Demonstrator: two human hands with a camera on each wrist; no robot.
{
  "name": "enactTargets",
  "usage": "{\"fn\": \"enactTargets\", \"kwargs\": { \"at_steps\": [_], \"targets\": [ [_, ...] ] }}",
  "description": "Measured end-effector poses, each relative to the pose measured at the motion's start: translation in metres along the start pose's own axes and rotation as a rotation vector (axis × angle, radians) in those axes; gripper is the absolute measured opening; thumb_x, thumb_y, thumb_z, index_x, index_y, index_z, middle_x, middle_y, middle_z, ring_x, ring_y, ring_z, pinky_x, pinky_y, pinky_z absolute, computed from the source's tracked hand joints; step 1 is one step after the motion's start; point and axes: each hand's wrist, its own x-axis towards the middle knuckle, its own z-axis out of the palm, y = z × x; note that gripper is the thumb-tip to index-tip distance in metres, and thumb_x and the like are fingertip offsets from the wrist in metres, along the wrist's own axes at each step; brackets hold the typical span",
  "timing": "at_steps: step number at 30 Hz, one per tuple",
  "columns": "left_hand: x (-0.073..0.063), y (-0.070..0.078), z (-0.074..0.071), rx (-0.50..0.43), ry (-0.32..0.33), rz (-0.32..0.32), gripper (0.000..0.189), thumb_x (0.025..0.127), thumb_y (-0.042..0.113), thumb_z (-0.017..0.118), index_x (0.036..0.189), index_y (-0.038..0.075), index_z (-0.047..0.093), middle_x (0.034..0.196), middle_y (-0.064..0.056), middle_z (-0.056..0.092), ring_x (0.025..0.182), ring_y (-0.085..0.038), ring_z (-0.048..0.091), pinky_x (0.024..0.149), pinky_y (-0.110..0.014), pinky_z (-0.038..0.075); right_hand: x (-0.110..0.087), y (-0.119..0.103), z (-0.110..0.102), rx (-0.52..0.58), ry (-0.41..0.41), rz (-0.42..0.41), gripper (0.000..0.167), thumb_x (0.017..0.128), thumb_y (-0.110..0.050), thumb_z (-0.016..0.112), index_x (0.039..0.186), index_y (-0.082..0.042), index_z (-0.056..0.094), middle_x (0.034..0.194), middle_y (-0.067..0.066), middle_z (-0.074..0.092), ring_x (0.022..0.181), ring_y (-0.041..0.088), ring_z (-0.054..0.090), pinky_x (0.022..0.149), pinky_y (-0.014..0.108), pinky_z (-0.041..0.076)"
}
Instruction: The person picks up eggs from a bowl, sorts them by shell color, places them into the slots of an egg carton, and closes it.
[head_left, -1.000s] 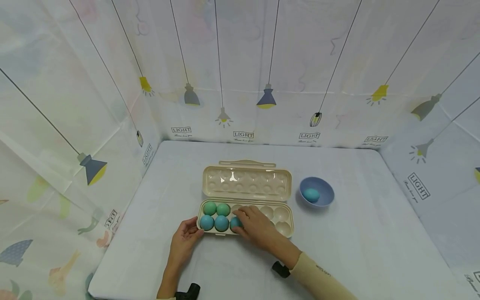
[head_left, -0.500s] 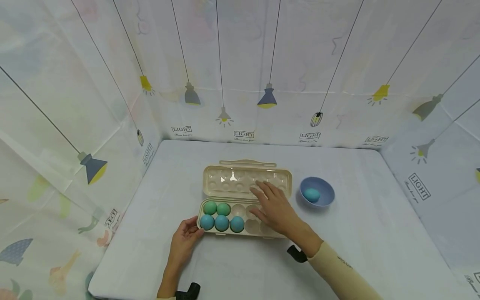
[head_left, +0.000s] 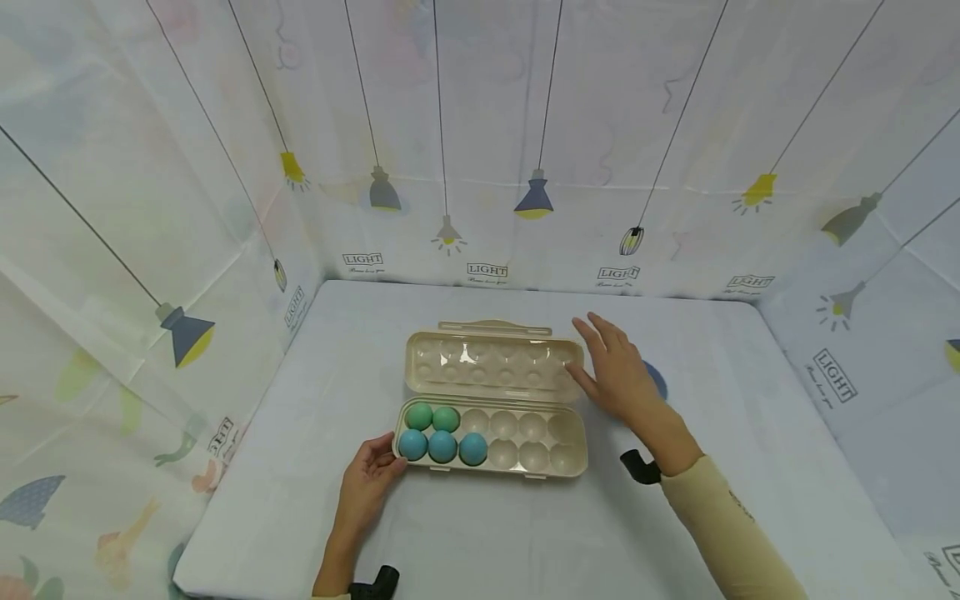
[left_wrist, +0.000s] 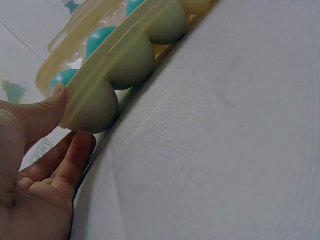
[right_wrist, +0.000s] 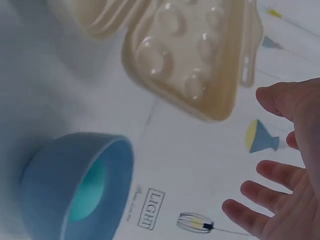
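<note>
A cream plastic egg carton (head_left: 534, 457) lies with its lid (head_left: 495, 371) folded back. In its left half sit two green eggs (head_left: 419, 416) and a front row of three blue eggs (head_left: 442, 447). My left hand (head_left: 366, 477) grips the carton's left end, thumb on the rim and fingers under the end cup, as the left wrist view shows. My right hand (head_left: 621, 379) holds nothing; its fingers are spread above the blue bowl (head_left: 657, 380), hiding most of it from the head camera. The right wrist view shows a blue-green egg (right_wrist: 89, 195) inside that bowl.
The white-covered table (head_left: 480, 533) carries the carton and the bowl. Lamp-printed sheets (head_left: 480, 125) rise behind it and on both sides. A black wrist mount (head_left: 640, 467) sits under the right wrist, another (head_left: 377, 583) at the left.
My right hand has let go of the third blue egg in the front row and moved right and away from me, over the bowl. My left hand stays on the carton.
</note>
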Motion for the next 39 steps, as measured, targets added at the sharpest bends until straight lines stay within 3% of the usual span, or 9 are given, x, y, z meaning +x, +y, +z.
{"fn": "enactTargets", "kwargs": {
  "at_steps": [6, 11, 21, 30, 39],
  "targets": [
    [-0.001, -0.001, 0.001, 0.002, 0.005, 0.007, 0.053, 0.087, 0.011, 0.078, 0.135, 0.004, 0.056, 0.128, -0.019, 0.064, 0.101, -0.006, 0.067, 0.085, -0.013, 0.054, -0.008, 0.043, 0.019, -0.018, -0.029, 0.057, 0.065, 0.090, -0.012, 0.068, 0.148, -0.002, 0.039, 0.140, 0.027, 0.046, 0.124, 0.047, 0.048, 0.098, 0.062, 0.045],
    [-0.001, 0.000, 0.000, -0.001, 0.000, -0.013, 0.053, 0.087, 0.013, 0.079, 0.135, 0.007, 0.057, 0.129, -0.015, 0.065, 0.103, -0.007, 0.067, 0.087, -0.014, 0.054, -0.019, 0.062, 0.033, 0.019, -0.091, 0.108, 0.059, 0.087, -0.008, 0.063, 0.141, 0.003, 0.042, 0.128, 0.029, 0.050, 0.114, 0.047, 0.052, 0.091, 0.061, 0.047],
    [0.000, 0.001, -0.001, 0.005, 0.000, -0.021, 0.054, 0.086, 0.012, 0.079, 0.135, 0.006, 0.057, 0.130, -0.017, 0.065, 0.104, -0.009, 0.067, 0.086, -0.013, 0.054, -0.028, 0.084, 0.041, 0.066, -0.286, 0.217, 0.047, 0.087, -0.012, 0.062, 0.130, 0.004, 0.051, 0.131, 0.028, 0.050, 0.115, 0.044, 0.051, 0.095, 0.061, 0.047],
    [0.000, 0.002, -0.001, 0.022, 0.010, -0.011, 0.053, 0.086, 0.014, 0.079, 0.135, 0.006, 0.057, 0.130, -0.017, 0.065, 0.105, -0.010, 0.067, 0.086, -0.012, 0.054, -0.022, 0.093, 0.042, 0.043, -0.485, 0.220, 0.048, 0.089, -0.015, 0.066, 0.129, 0.008, 0.057, 0.133, 0.032, 0.055, 0.123, 0.049, 0.053, 0.104, 0.061, 0.045],
    [0.000, 0.001, -0.001, 0.010, 0.001, -0.015, 0.054, 0.087, 0.014, 0.079, 0.135, 0.006, 0.057, 0.130, -0.017, 0.064, 0.103, -0.007, 0.066, 0.087, -0.012, 0.054, -0.019, 0.098, 0.044, 0.087, -0.542, 0.230, 0.044, 0.089, -0.010, 0.067, 0.128, 0.009, 0.057, 0.125, 0.030, 0.060, 0.120, 0.047, 0.056, 0.104, 0.060, 0.045]
  ]
}}
